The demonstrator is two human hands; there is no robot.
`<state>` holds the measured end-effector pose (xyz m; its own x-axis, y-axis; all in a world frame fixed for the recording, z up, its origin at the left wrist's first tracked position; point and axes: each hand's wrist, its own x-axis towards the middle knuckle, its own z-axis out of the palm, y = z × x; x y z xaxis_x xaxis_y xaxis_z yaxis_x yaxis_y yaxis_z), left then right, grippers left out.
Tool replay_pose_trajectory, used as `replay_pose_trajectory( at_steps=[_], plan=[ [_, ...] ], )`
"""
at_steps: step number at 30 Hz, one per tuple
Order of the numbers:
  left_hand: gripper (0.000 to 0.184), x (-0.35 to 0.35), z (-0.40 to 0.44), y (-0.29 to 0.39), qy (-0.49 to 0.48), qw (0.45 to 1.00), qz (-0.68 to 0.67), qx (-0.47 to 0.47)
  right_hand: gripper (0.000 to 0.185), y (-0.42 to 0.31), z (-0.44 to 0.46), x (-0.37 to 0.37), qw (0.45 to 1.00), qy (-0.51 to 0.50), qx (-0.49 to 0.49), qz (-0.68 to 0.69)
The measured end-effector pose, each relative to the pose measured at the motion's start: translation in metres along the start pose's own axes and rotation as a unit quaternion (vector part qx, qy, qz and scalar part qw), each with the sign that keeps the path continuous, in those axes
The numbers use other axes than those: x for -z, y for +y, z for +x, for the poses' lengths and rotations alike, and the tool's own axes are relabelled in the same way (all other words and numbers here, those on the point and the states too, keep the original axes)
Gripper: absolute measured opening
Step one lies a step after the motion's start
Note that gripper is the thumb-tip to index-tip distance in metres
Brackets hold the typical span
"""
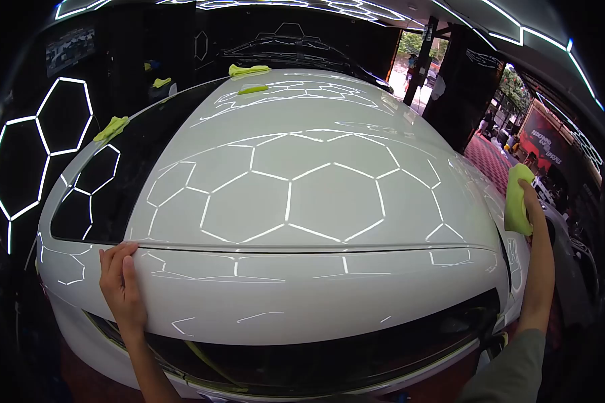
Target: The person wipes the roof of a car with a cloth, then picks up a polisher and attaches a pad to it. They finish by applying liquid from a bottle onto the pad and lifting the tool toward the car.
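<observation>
Now, left hand [122, 279]: fingers loosely curled, tips touching the car [329, 201] near its seam [302, 250].
Right hand [532, 200]: gripping the cloth [517, 201], out by the car's right side.
Other cloth [249, 70]: far edge, crumpled.

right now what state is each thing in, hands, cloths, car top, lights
Left hand: open, fingertips at the left end of the seam
Right hand: closed on a cloth
Held cloth: bunched, off to the right
White car top: glossy, mirroring hexagon lights
Far cloth: crumpled, lying loose
Left-side cloth: crumpled, not held
Wall lights: lit
</observation>
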<state>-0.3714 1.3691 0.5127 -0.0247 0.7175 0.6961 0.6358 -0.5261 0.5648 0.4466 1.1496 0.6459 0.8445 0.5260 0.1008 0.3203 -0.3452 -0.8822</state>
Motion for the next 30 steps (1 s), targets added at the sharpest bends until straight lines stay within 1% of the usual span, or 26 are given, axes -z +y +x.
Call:
replay_pose_trajectory(
  at_steps=[1, 2, 3, 5, 6, 8, 9, 10, 11, 12, 13, 14, 15, 16, 17, 19, 21, 22, 23, 24, 25, 26, 27, 28, 29, 30],
  plan=[
    [0.032, -0.002, -0.001, 0.0, -0.008, 1.0, -0.003, 0.0, 0.04, -0.003, 0.001, 0.002, 0.999, 0.033, -0.014, -0.013],
    [0.032, -0.002, -0.001, -0.002, -0.003, 1.0, -0.005, 0.002, 0.038, -0.01, -0.003, -0.016, 0.998, 0.026, 0.01, -0.06],
    [0.032, -0.002, -0.002, -0.005, 0.005, 1.0, -0.007, 0.005, 0.042, -0.015, -0.003, -0.032, 0.992, -0.02, 0.071, -0.099],
    [0.032, -0.004, -0.002, -0.008, 0.001, 1.0, -0.029, 0.012, 0.054, -0.048, -0.046, -0.086, 0.987, -0.105, 0.075, -0.092],
    [0.032, -0.004, -0.002, -0.009, 0.003, 1.0, -0.022, 0.005, 0.054, -0.054, -0.045, -0.09, 0.987, -0.11, 0.074, -0.092],
    [0.032, -0.004, -0.001, -0.011, 0.007, 1.0, -0.006, 0.002, 0.069, -0.064, -0.035, -0.106, 0.938, -0.265, 0.095, -0.201],
    [0.033, -0.005, 0.0, -0.01, 0.011, 1.0, -0.014, 0.003, 0.069, -0.058, -0.031, -0.112, 0.936, -0.273, 0.097, -0.2],
    [0.033, -0.005, 0.001, -0.01, 0.014, 1.0, -0.02, 0.006, 0.069, -0.047, -0.024, -0.114, 0.939, -0.221, 0.195, -0.178],
    [0.033, -0.005, 0.002, -0.009, 0.016, 1.0, -0.01, 0.018, 0.07, -0.041, -0.017, -0.118, 0.929, -0.169, 0.29, -0.154],
    [0.033, -0.006, 0.003, -0.008, 0.012, 1.0, -0.013, 0.01, 0.064, -0.036, -0.006, -0.124, 0.923, -0.181, 0.309, -0.14],
    [0.033, -0.005, 0.003, -0.009, 0.005, 1.0, -0.015, 0.002, 0.064, -0.033, 0.003, -0.134, 0.919, -0.202, 0.307, -0.143],
    [0.033, -0.004, 0.001, -0.01, -0.001, 1.0, -0.002, 0.016, 0.061, -0.032, 0.013, -0.143, 0.947, -0.231, 0.2, -0.101],
    [0.033, -0.005, 0.002, -0.01, 0.006, 1.0, 0.0, 0.01, 0.058, -0.032, 0.02, -0.151, 0.962, -0.253, 0.088, -0.061],
    [0.033, -0.006, 0.001, -0.009, 0.013, 1.0, -0.001, 0.001, 0.051, -0.032, 0.026, -0.158, 0.962, -0.27, 0.043, -0.022],
    [0.033, -0.007, 0.001, -0.008, 0.012, 1.0, 0.005, 0.007, 0.044, -0.035, 0.031, -0.165, 0.961, -0.274, 0.027, 0.027],
    [0.032, -0.007, -0.003, -0.006, 0.022, 0.999, -0.006, 0.031, 0.041, -0.054, 0.04, -0.196, 0.965, -0.248, 0.064, 0.052],
    [0.031, -0.006, -0.006, -0.008, 0.034, 0.999, 0.0, 0.037, 0.039, -0.096, 0.022, -0.261, 0.955, -0.276, 0.102, 0.044],
    [0.031, -0.005, -0.007, -0.01, 0.031, 0.999, 0.009, 0.02, 0.04, -0.12, 0.018, -0.301, 0.947, -0.301, 0.11, -0.002],
    [0.031, -0.006, -0.009, -0.012, 0.027, 0.999, 0.017, 0.003, 0.041, -0.152, -0.021, -0.349, 0.933, -0.329, 0.135, -0.053],
    [0.031, -0.007, -0.01, -0.014, 0.034, 0.999, 0.008, 0.001, 0.043, -0.181, -0.049, -0.398, 0.913, -0.339, 0.198, -0.115],
    [0.031, -0.007, -0.011, -0.015, 0.036, 0.999, 0.01, 0.003, 0.046, -0.211, -0.106, -0.44, 0.882, -0.386, 0.221, -0.157],
    [0.031, -0.007, -0.013, -0.016, 0.037, 0.999, 0.01, 0.003, 0.051, -0.223, -0.121, -0.495, 0.837, -0.353, 0.36, -0.21],
    [0.031, -0.007, -0.014, -0.016, 0.038, 0.999, 0.01, 0.004, 0.055, -0.247, -0.16, -0.531, 0.808, -0.414, 0.35, -0.229],
    [0.03, -0.006, -0.015, -0.016, 0.037, 0.999, 0.012, 0.006, 0.056, -0.265, -0.193, -0.563, 0.773, -0.446, 0.374, -0.251],
    [0.03, -0.005, -0.017, -0.018, 0.043, 0.999, 0.015, 0.006, 0.057, -0.278, -0.222, -0.597, 0.773, -0.45, 0.365, -0.258],
    [0.029, -0.004, -0.017, -0.018, 0.04, 0.999, 0.012, 0.006, 0.063, -0.291, -0.265, -0.605, 0.758, -0.442, 0.386, -0.283]
  ],
)
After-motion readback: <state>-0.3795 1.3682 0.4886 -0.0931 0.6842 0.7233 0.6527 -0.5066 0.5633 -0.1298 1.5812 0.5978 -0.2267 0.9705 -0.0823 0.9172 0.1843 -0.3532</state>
